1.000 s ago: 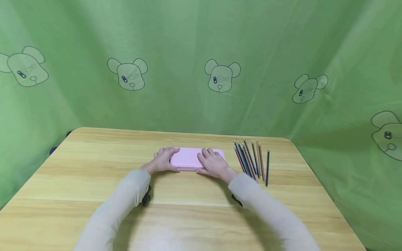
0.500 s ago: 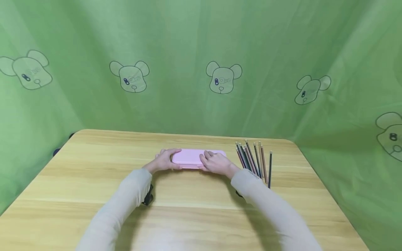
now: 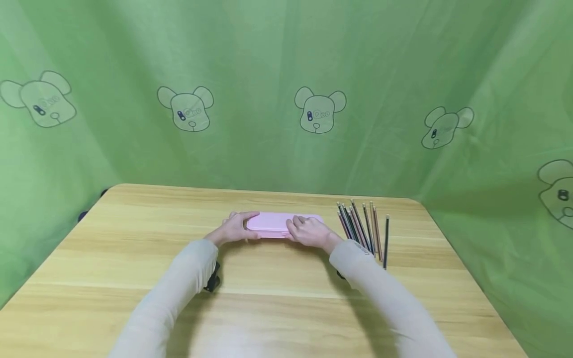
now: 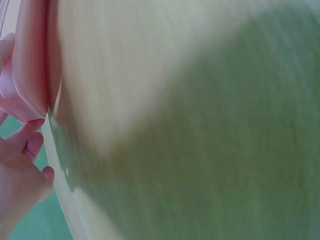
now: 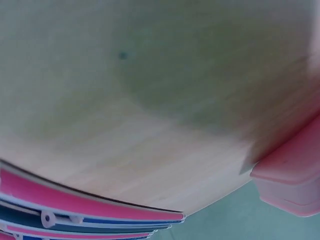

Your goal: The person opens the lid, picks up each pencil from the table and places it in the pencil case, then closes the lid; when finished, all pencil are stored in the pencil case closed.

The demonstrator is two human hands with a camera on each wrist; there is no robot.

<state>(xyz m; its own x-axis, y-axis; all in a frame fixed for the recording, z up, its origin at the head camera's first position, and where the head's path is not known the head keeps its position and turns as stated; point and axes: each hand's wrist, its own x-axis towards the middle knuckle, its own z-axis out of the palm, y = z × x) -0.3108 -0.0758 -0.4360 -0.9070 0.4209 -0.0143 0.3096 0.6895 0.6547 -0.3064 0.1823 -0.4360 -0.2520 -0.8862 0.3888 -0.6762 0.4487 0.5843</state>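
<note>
A pink oblong box with a rounded lid, like a pencil case (image 3: 270, 222), lies crosswise at mid-table with its lid down. My left hand (image 3: 233, 228) grips its left end, thumb at the front and fingers behind. On the right part of the lid, my right hand (image 3: 310, 232) has its fingers curled over the top and its thumb at the front edge. The left wrist view shows the left hand (image 4: 22, 175) with fingertips against one corner of the case (image 4: 30, 65). In the right wrist view the other end of the case (image 5: 292, 172) appears, but the right hand does not.
Several striped pencils (image 3: 358, 226) lie fanned out on the wooden table (image 3: 268, 318) just right of the case, partly behind the right sleeve. One dark pencil (image 3: 386, 243) lies apart at their right. A green curtain (image 3: 250, 149) with bear-head drawings hangs behind the table.
The case's front face shows more, as if tipped slightly back. My right fingers have curled more tightly at the lid. The head view has shifted slightly; the pencils lie as before.
</note>
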